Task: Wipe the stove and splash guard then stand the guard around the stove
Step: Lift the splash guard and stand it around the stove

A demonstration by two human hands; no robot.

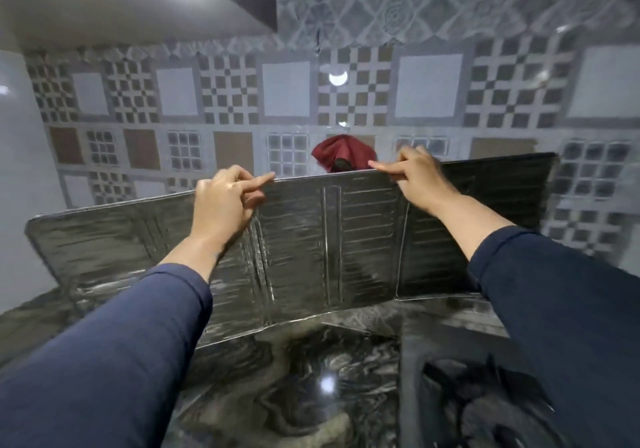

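Patterned tile wall (287, 94), both hands' fingers (258, 181) pinching upright splash guard (329, 239), stove blurred, red cloth (343, 156) half hidden behind

upright splash guard (332, 239) blocks tiled wall (287, 94), countertop (311, 378) open

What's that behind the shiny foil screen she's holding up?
Above the splash guard top edge, a dark red cloth shows against the patterned tiled wall. The guard hides the cloth's lower part and whatever it rests on.
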